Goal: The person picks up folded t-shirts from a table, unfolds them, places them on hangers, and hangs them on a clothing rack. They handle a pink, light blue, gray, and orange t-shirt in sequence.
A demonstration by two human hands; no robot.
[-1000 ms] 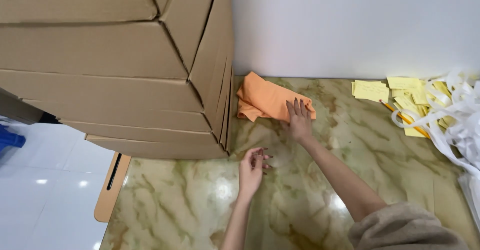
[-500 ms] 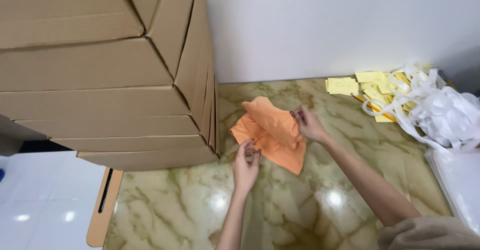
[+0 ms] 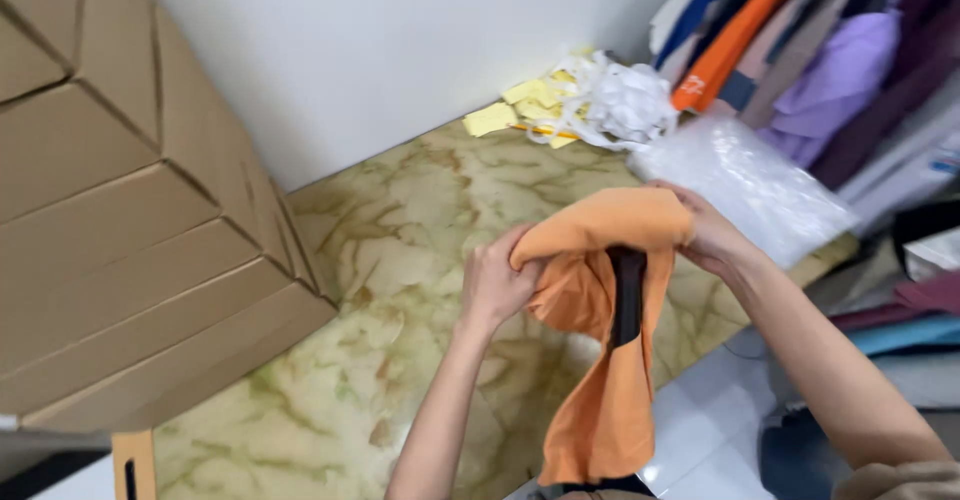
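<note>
Beside the stacked cardboard boxes [image 3: 130, 230], above the marbled table [image 3: 400, 250], the left hand [image 3: 495, 285] pinches one top corner of the orange cloth [image 3: 600, 360] and the right hand [image 3: 715, 235] grips the other; it hangs between them, lifted clear, seemingly mid-fold, calling for evenly matched edges.

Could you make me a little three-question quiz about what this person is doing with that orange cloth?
1. True or false: both hands grip the orange cloth.
2. What stands at the left of the marble tabletop? A) cardboard boxes B) a bucket C) a lamp
3. Does the cloth lie flat or hang lifted?

Key
1. True: left hand and right hand hold its top edge.
2. A, cardboard boxes.
3. It hangs lifted above the tabletop.
</note>
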